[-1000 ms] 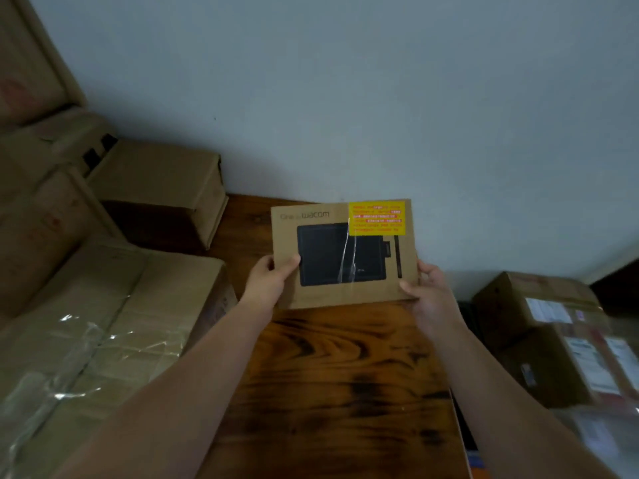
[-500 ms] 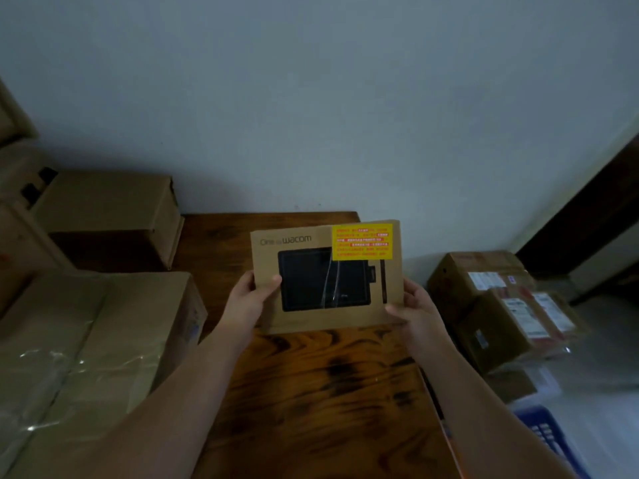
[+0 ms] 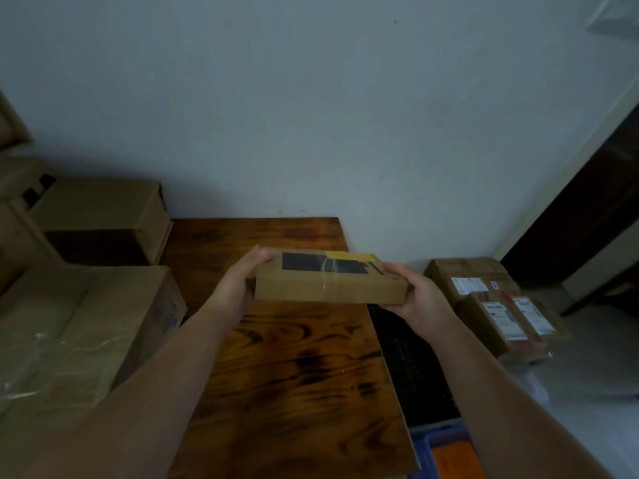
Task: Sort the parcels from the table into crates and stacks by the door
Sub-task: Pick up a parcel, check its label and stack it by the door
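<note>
Parcel [image 3: 330, 288] held in both hands above the table [image 3: 294, 392].
Head view: the left hand [image 3: 238, 288] grasps its left end and the right hand [image 3: 420, 304] its right end, fingers curled round the edges. The parcel lies nearly flat, dark window facing up. Labelled boxes [image 3: 498, 305] sit on the floor to the right.

Matt cardboard parcel [image 3: 330, 288], film-wrapped, above glossy varnished wood table [image 3: 294, 368].
</note>
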Motion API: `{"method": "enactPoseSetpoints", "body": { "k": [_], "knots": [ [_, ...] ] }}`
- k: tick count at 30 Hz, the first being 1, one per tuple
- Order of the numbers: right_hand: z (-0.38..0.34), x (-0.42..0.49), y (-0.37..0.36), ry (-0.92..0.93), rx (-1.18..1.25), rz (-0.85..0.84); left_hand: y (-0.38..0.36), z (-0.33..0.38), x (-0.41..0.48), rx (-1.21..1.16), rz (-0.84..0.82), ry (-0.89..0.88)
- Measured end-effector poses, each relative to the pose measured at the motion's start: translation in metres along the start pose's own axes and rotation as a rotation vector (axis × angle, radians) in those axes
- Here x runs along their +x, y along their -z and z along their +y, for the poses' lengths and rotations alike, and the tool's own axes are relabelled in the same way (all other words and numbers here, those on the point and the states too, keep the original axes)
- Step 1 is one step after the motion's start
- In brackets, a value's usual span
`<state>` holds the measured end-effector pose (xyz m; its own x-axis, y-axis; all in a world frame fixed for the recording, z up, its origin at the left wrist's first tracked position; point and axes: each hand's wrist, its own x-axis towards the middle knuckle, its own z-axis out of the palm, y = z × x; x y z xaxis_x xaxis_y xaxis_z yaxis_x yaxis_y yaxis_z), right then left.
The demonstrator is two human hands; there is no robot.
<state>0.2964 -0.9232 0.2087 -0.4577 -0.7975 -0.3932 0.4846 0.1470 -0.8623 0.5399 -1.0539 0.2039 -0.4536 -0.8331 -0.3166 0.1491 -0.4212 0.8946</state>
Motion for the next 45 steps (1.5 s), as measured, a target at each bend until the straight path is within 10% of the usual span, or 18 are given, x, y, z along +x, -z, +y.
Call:
{"method": "enactPoseSetpoints", "body": {
  "k": [6, 16, 23, 35, 45],
  "knots": [
    [-0.010, -0.006, 0.020, 0.070, -0.093, -0.258, 0.004, 0.000, -0.012, -0.019, -0.187, 0.076],
    [-0.014, 0.002, 0.026, 0.355, -0.452, 0.019, -0.003, -0.005, -0.005, 0.098, -0.121, -0.002],
    [-0.022, 0.000, 0.038, 0.317, -0.469, 0.151, -0.027, -0.003, 0.005, 0.688, 0.052, -0.177],
    [-0.014, -0.025, 0.099, 0.058, -0.182, -0.148, -0.079, -0.030, -0.005, 0.356, 0.088, -0.026],
    [-0.016, -0.051, 0.204, 0.039, -0.128, 0.019, -0.168, -0.069, -0.037, 0.165, 0.124, -0.019]
  ]
}}
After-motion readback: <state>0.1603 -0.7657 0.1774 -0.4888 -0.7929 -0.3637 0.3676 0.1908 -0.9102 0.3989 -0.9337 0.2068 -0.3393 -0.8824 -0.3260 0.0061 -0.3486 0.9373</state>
